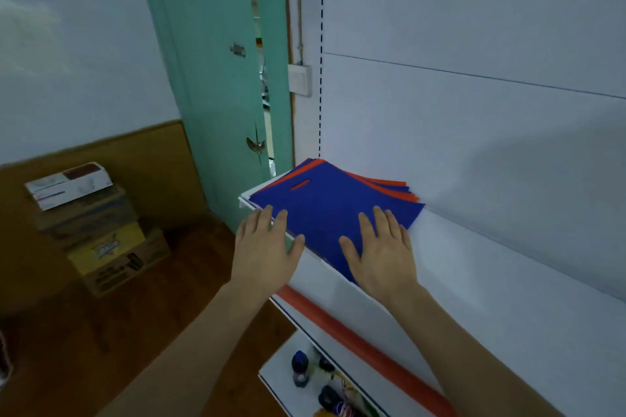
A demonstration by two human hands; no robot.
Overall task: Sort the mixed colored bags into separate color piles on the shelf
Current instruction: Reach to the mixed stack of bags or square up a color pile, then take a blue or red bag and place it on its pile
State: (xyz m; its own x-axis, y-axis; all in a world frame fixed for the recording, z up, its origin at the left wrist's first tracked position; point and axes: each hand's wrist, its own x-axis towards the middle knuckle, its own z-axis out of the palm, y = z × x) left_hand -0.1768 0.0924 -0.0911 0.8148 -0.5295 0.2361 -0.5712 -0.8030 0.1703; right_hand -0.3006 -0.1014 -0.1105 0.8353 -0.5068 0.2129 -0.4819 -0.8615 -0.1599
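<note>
Your landmark is the shelf [474, 267], a white board against the white back panel. The bag stack [333, 203] lies at the shelf's left end, reaching the front edge. A blue bag [325, 210] is on top, with its cut-out handle toward the shelf's left end. Orange bags [389, 187] show beneath it, fanned out toward the back panel and along the left edge.

Your left hand [264, 247] is released: fingers straight, fingertips touching the blue bag's front-left edge at the shelf front, palm out past the shelf edge. Your right hand [381, 250] is also released, lying flat with fingers straight on the blue bag near the shelf's front edge.

An orange strip [369, 349] runs along the shelf's front face. Below the shelf, a lower tier holds a dark bottle [299, 369]. Left of the shelf stands a green door [216, 78]; farther left, boxes [101, 234] are stacked on the floor.
</note>
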